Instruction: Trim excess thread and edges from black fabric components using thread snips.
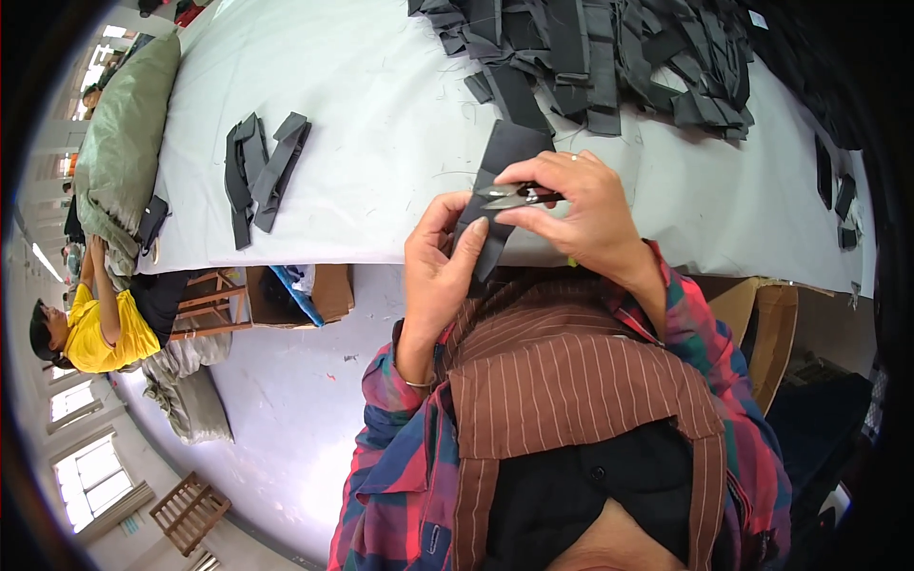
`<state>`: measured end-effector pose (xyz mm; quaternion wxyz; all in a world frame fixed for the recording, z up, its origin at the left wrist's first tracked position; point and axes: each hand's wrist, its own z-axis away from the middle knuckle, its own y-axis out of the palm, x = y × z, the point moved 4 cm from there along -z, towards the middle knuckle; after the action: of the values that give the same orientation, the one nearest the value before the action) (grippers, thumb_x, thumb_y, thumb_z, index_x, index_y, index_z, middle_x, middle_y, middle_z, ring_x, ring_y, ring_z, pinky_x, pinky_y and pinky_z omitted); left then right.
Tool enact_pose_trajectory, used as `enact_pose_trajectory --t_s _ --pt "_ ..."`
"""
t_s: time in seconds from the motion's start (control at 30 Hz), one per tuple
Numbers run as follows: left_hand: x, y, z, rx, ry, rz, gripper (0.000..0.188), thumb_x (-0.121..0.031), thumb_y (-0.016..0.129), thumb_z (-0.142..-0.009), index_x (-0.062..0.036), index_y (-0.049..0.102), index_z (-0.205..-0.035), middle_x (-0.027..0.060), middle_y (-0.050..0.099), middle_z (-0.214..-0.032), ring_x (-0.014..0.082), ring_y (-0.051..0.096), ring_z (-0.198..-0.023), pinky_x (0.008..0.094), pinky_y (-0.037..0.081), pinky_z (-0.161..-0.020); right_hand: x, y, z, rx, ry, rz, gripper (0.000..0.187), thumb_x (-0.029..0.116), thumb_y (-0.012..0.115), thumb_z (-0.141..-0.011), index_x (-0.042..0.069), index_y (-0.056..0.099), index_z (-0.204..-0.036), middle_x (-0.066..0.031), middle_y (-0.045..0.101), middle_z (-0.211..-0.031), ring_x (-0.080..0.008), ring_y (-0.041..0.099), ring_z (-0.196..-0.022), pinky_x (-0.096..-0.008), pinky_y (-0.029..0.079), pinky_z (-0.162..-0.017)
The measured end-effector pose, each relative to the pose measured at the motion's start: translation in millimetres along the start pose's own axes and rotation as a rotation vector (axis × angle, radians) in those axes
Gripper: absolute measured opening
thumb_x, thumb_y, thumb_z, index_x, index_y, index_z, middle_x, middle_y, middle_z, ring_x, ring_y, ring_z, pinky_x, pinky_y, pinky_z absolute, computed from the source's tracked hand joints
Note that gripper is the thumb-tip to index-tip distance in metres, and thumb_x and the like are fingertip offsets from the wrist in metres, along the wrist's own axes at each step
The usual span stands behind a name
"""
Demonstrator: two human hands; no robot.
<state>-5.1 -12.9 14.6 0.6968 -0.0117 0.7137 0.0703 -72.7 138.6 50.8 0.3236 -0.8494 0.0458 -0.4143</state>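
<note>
Green sack (129, 133) near yellow-shirted person (119, 341)

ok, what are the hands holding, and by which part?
Left hand: a dark grey fabric strip, pinched along its nearer half. Right hand: thread snips, by the black handles.

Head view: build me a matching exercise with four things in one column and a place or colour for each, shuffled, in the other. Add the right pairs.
Things:
1. snips
2. held strip
3. sack
4. apron

Places or colours:
A. brown with thin stripes
B. in the left hand
C. by the left end of the table
D. in the right hand

Pairs: 1-D, 2-B, 3-C, 4-A
</note>
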Motion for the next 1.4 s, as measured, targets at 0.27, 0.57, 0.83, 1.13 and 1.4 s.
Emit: enact_pose_trajectory --t_s 0.27,0.57,0.83,1.13,1.4 --pt "7 -11 0 -0.052 -0.057 0.086 0.020 -0.007 0.058 -0.089 0.0030 0.057 -0.107 0.0024 0.061 -0.095 0.0068 0.055 -0.085 0.0206 0.045 -0.076 -12 5 17 0.245 0.364 -0.580 0.019 0.002 0.070 -0.071 0.002 0.062 -0.088 0.0002 0.057 -0.074 -0.0057 0.054 -0.072 -0.0211 0.042 -0.067" --pt "8 -16 -3 -0.046 -0.087 0.130 0.022 -0.009 0.057 -0.090 0.0036 0.057 -0.108 0.0023 0.062 -0.094 0.0056 0.055 -0.080 0.0196 0.045 -0.071 -7 -15 10 0.041 0.121 -0.056 0.023 0.014 0.071 -0.074 0.009 0.067 -0.096 -0.0005 0.064 -0.083 -0.0131 0.055 -0.071 -0.0270 0.035 -0.072" --pt "4 -12 -3 0.040 -0.111 0.073 0.021 -0.007 0.056 -0.090 0.0027 0.057 -0.109 0.0016 0.061 -0.094 0.0056 0.054 -0.083 0.0199 0.045 -0.073 -4 -8 8 0.047 0.022 0.048 0.021 0.016 0.073 -0.071 0.012 0.069 -0.091 0.0020 0.064 -0.076 -0.0129 0.052 -0.066 -0.0278 0.029 -0.066" --pt "-4 -11 -1 0.020 -0.071 -0.113 0.013 -0.004 0.057 -0.088 0.0020 0.060 -0.100 0.0004 0.060 -0.086 0.0048 0.051 -0.074 0.0200 0.043 -0.067 -8 -11 10 0.017 0.142 -0.035 0.014 0.014 0.072 -0.074 0.009 0.068 -0.086 -0.0017 0.066 -0.077 -0.0150 0.055 -0.069 -0.0277 0.034 -0.070" --pt "-15 -5 -1 0.021 0.118 -0.362 0.011 -0.002 0.057 -0.086 0.0022 0.059 -0.096 0.0012 0.057 -0.081 0.0057 0.050 -0.072 0.0194 0.042 -0.064 -9 0 8 -0.064 0.182 -0.137 0.015 0.021 0.071 -0.075 0.010 0.068 -0.085 -0.0022 0.065 -0.073 -0.0166 0.058 -0.064 -0.0288 0.037 -0.061"
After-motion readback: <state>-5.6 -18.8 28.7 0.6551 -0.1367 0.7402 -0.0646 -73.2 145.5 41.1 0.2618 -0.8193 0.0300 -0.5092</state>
